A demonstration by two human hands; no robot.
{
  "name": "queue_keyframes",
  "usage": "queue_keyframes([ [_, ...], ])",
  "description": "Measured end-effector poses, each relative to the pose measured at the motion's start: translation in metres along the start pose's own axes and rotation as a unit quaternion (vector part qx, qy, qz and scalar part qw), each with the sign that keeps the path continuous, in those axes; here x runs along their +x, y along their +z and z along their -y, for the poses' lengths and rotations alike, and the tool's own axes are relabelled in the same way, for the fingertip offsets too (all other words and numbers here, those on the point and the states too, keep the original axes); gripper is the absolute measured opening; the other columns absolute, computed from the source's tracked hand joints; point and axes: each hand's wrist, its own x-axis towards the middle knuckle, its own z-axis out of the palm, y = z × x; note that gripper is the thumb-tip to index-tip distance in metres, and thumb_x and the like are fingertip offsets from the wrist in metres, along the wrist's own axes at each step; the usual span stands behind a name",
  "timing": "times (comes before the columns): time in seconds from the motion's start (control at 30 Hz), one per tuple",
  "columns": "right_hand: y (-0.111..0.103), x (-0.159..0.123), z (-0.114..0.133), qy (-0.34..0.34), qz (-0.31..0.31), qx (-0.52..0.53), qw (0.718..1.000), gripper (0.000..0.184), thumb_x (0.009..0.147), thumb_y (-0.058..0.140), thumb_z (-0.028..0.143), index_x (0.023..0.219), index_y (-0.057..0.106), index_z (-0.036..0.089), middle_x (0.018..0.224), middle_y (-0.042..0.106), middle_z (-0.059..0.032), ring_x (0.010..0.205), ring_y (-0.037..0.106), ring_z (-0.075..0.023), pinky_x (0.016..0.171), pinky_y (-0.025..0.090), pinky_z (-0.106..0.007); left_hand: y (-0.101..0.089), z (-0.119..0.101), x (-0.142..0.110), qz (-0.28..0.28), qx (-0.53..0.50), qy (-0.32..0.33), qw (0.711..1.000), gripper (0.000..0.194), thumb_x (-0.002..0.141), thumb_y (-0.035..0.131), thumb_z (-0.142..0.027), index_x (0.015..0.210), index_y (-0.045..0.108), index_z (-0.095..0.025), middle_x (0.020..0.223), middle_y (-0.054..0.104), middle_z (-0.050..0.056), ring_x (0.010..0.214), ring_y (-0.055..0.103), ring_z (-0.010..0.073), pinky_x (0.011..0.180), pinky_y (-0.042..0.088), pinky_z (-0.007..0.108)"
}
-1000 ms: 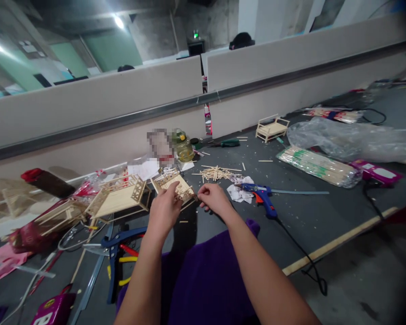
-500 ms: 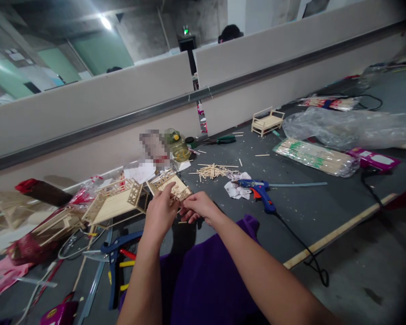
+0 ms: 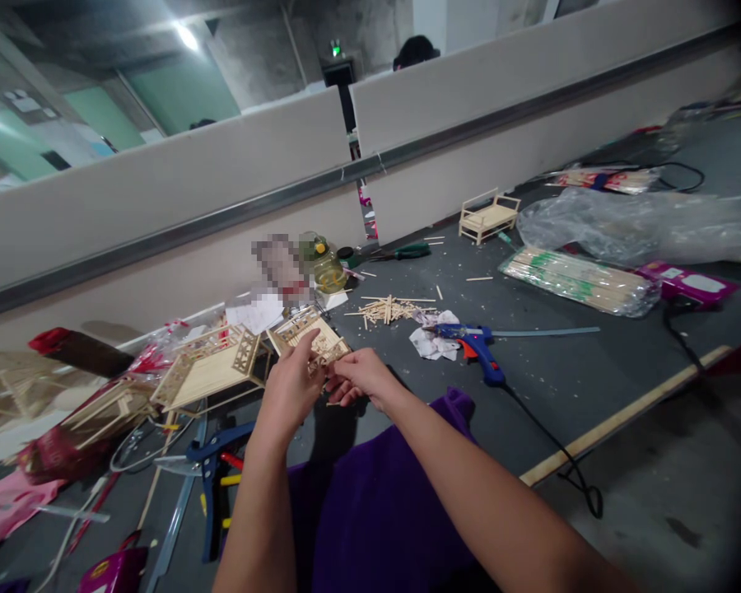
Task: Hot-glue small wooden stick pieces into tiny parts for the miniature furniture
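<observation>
My left hand (image 3: 293, 383) grips the near side of a small wooden stick bed model (image 3: 300, 329), its thumb lying over the frame. Pinched fingers of my right hand (image 3: 355, 377) are at the model's near right corner, close to the left fingertips; whatever they pinch is too small to make out. A larger stick bed model (image 3: 213, 372) with patterned end panels stands just left of my hands. Beyond my right hand lies a pile of short wooden sticks (image 3: 390, 310). A blue glue gun (image 3: 478, 346) rests with its nozzle on crumpled paper (image 3: 433, 339).
Blue-handled cutters (image 3: 211, 465) lie left of my left forearm. Green-handled pliers (image 3: 407, 251), a greenish bottle (image 3: 326, 268) and another small bed model (image 3: 489, 217) stand near the partition. Packaged sticks (image 3: 577, 280) lie at right. The glue gun's cord (image 3: 540, 428) hangs over the table edge.
My right hand has moved left from beside the model to its near right corner, meeting my left hand. The left hand keeps its hold. The view has shifted slightly.
</observation>
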Motion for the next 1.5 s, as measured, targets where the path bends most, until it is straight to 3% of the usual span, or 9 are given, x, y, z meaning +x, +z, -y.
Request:
queue_keyframes([
  [0.5,0.001,0.0,0.0,0.0,0.005,0.001,1.0,0.014,0.079,0.055,0.014,0.067,0.061,0.012,0.051,0.064,-0.0012,0.039,0.06,-0.0099,0.034,0.044,-0.013,0.0,-0.006,0.0,-0.015,0.009,-0.017,1.0,0.055,0.081,0.054,-0.021,0.135,0.045,-0.019,0.094,0.066,0.007,0.091,0.063,0.0256,0.081,0.046,0.036],
  [0.9,-0.017,0.0,0.005,0.014,0.037,-0.022,0.999,0.014,0.081,0.055,0.01,0.069,0.061,0.01,0.053,0.066,-0.0031,0.041,0.063,-0.0116,0.037,0.05,-0.017,0.002,-0.005,0.0,-0.021,-0.004,-0.014,1.0,0.051,0.081,0.052,-0.022,0.132,0.048,-0.017,0.093,0.067,0.007,0.092,0.061,0.0261,0.082,0.045,0.036],
  [1.5,-0.014,-0.001,0.004,0.015,0.035,-0.02,0.999,0.017,0.082,0.05,0.004,0.07,0.059,0.011,0.054,0.066,-0.0026,0.041,0.063,-0.0121,0.036,0.05,-0.018,0.0,-0.006,0.0,-0.014,-0.014,-0.015,1.0,0.051,0.082,0.051,-0.021,0.132,0.049,-0.018,0.094,0.067,0.007,0.093,0.06,0.0259,0.082,0.044,0.036],
])
